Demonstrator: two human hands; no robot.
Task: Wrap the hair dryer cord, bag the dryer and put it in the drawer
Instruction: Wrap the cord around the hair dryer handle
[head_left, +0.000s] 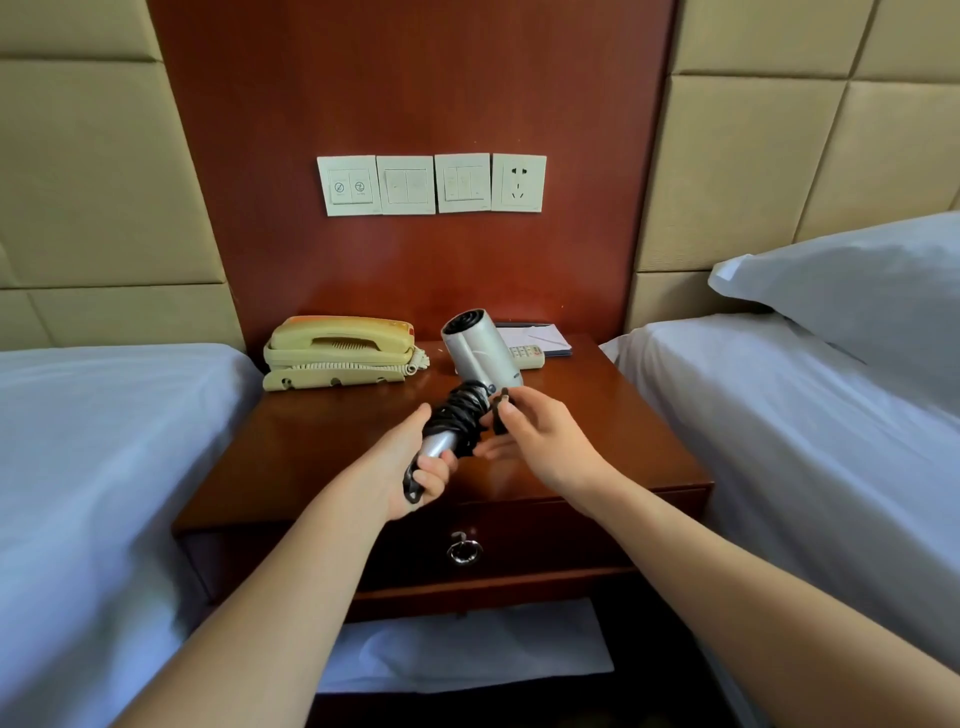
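Note:
A silver hair dryer (480, 351) is held above the wooden nightstand (613, 415), barrel pointing up and away. Its black cord (457, 413) is coiled in several turns around the handle. My left hand (415, 467) grips the lower end of the handle. My right hand (540, 436) pinches the black plug end of the cord (500, 413) beside the coils. The nightstand's drawer (545, 535) is closed, with a metal ring pull (464, 551) at its front. A white bag (467, 649) lies on the shelf below the drawer.
A cream telephone (337, 351) sits at the nightstand's back left. A remote (527, 356) and a notepad (537, 335) lie at the back right. Beds with white sheets flank the nightstand, with a pillow (857, 296) on the right one. Switches and a socket (518, 182) are on the wall panel.

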